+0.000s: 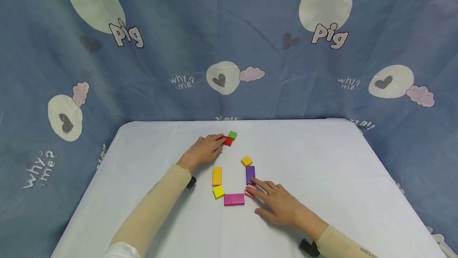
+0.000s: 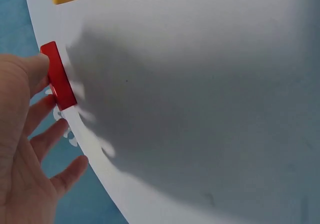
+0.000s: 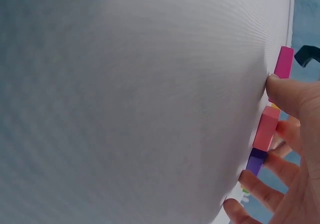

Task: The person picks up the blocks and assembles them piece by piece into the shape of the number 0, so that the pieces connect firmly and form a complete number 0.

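My left hand (image 1: 205, 148) reaches to the far middle of the table and pinches a red block (image 1: 227, 141) between thumb and fingers. Just behind that block lies a small green block (image 1: 232, 134). Nearer me, my right hand (image 1: 280, 204) has its fingers spread, with fingertips at a pink block (image 3: 267, 129) and a purple block (image 1: 250, 173). The pink one is partly covered by the fingers in the head view. In the right wrist view, the thumb stands apart from it, near a magenta block (image 3: 284, 62).
Between the arms, several blocks form a U: a tall orange block (image 1: 217, 176), a yellow block (image 1: 218, 192), the magenta, pink and purple ones, and a small orange block (image 1: 246, 160) behind the purple. A white cloth (image 1: 304, 146) covers the table; a blue patterned curtain (image 1: 171, 35) hangs behind.
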The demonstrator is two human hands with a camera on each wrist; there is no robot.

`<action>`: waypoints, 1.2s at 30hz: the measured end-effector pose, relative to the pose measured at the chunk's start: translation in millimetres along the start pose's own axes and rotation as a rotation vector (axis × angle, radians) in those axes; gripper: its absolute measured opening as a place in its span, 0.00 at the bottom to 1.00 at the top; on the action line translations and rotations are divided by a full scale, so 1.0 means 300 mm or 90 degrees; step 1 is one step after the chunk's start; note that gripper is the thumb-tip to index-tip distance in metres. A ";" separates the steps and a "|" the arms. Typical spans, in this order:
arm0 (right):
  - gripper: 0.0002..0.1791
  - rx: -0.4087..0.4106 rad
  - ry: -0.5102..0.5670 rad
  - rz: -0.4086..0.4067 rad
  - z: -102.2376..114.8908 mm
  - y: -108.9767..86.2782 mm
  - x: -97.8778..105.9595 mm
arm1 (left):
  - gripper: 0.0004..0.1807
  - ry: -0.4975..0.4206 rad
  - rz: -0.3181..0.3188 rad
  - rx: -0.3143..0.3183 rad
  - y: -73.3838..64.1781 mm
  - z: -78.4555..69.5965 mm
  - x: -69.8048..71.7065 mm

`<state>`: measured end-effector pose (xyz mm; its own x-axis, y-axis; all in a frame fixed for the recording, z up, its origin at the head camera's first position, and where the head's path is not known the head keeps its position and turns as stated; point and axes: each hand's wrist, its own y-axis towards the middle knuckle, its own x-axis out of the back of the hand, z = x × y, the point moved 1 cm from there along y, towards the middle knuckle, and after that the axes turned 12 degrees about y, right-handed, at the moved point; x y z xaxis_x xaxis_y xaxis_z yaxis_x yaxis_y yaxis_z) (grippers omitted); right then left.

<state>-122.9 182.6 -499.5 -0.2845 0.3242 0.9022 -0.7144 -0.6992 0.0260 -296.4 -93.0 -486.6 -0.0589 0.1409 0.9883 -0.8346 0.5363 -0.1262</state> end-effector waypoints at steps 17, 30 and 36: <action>0.38 -0.015 0.019 0.011 -0.001 -0.001 0.008 | 0.33 0.053 -0.063 0.067 0.019 -0.027 -0.003; 0.36 0.008 0.010 -0.015 -0.005 -0.002 0.001 | 0.29 0.106 -0.037 0.011 0.072 -0.092 0.007; 0.37 0.023 0.003 -0.034 -0.005 -0.006 0.002 | 0.26 0.115 -0.064 0.004 0.059 -0.099 0.002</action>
<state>-122.8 184.9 -499.7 -0.2493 0.3650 0.8970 -0.7050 -0.7035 0.0904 -295.0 -58.8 -490.7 0.1238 0.2341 0.9643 -0.8343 0.5507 -0.0266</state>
